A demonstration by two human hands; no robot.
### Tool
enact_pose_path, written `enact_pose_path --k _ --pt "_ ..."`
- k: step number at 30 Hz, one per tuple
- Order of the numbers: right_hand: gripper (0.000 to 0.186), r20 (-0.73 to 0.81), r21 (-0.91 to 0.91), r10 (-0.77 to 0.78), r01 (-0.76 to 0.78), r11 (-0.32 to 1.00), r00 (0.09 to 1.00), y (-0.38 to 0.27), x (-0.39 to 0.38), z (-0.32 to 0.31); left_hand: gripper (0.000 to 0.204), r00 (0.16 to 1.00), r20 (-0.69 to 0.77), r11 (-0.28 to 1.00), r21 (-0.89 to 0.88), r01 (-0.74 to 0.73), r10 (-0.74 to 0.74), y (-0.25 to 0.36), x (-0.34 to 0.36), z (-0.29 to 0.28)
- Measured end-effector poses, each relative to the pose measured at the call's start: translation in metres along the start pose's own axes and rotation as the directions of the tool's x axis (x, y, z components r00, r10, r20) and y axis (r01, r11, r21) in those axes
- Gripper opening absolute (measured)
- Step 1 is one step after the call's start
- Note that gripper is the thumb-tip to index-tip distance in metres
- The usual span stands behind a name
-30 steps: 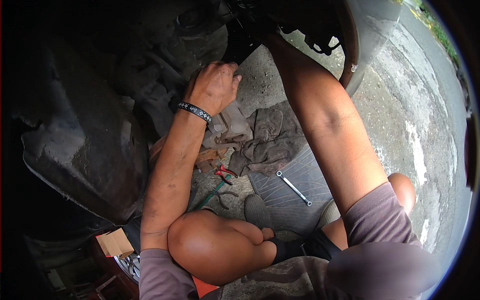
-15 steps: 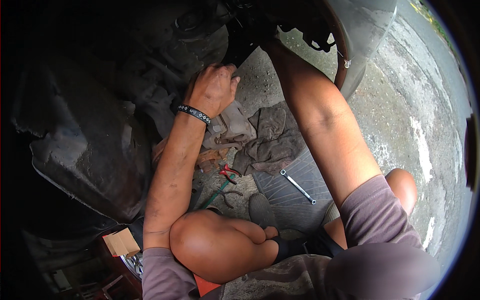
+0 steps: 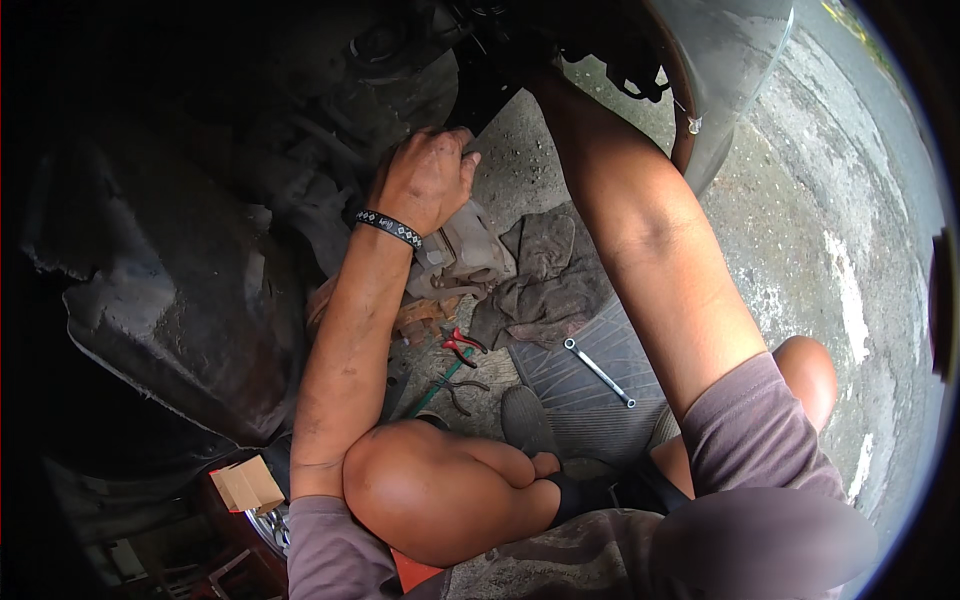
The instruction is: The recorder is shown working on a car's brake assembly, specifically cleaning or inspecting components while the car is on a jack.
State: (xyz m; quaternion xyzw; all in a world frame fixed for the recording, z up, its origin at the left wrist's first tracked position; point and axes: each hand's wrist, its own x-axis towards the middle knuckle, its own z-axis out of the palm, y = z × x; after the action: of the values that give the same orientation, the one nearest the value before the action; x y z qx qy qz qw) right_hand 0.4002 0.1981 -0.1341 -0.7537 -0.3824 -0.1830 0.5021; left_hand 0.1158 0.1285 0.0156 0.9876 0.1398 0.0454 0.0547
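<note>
My left hand (image 3: 428, 178), with a dark patterned wristband (image 3: 388, 226), is bent over with its fingers curled round something in the shadow, which the hand itself hides. Just below it lies a dirty grey metal part (image 3: 478, 245) that looks like a brake caliper. My right arm (image 3: 640, 200) reaches far forward under a vehicle's wheel arch; the hand at its end is lost in the dark, so its fingers do not show. On a dark mat (image 3: 575, 385) between my legs rests a double-ended ring spanner (image 3: 600, 373), touched by neither hand.
Red-handled pliers (image 3: 462, 345), a second pair of pliers (image 3: 460, 392) and a green rod (image 3: 438, 388) lie on the ground. A crumpled dark rag (image 3: 540, 280) is beside them. Left stands a torn black liner (image 3: 180, 300); at lower left, an open cardboard box (image 3: 246, 485). The fender (image 3: 725, 80) curves at upper right.
My right forearm has shifted slightly and its wrist sits a little deeper in the shadow. The left hand keeps its place. The whole view has drifted a few pixels.
</note>
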Motion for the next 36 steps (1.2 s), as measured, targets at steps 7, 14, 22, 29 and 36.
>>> enact_pose_path --k 7,14,22,29,36 --pt "0.061 -0.014 -0.011 0.004 -0.005 1.000 1.000 0.006 0.016 0.007 0.031 1.000 -0.019 1.000 0.012 -0.016 0.016 -0.002 0.000 0.002" --pt "0.061 -0.024 -0.018 0.006 -0.006 1.000 1.000 0.012 0.022 0.011 0.031 0.999 -0.031 1.000 0.010 -0.027 0.027 -0.002 0.000 0.003" --pt "0.061 -0.029 -0.014 -0.001 0.001 1.000 1.000 0.008 0.014 0.011 0.022 0.992 -0.096 0.997 0.012 -0.082 0.083 -0.007 0.001 0.008" --pt "0.061 -0.046 -0.032 0.006 -0.007 0.999 0.999 0.012 0.018 0.010 0.031 1.000 -0.010 1.000 0.022 -0.021 0.021 0.001 0.001 0.000" --pt "0.061 -0.060 -0.034 0.018 -0.020 0.999 0.998 0.006 0.006 0.009 0.032 1.000 0.023 1.000 0.011 0.007 -0.007 0.000 0.000 0.000"
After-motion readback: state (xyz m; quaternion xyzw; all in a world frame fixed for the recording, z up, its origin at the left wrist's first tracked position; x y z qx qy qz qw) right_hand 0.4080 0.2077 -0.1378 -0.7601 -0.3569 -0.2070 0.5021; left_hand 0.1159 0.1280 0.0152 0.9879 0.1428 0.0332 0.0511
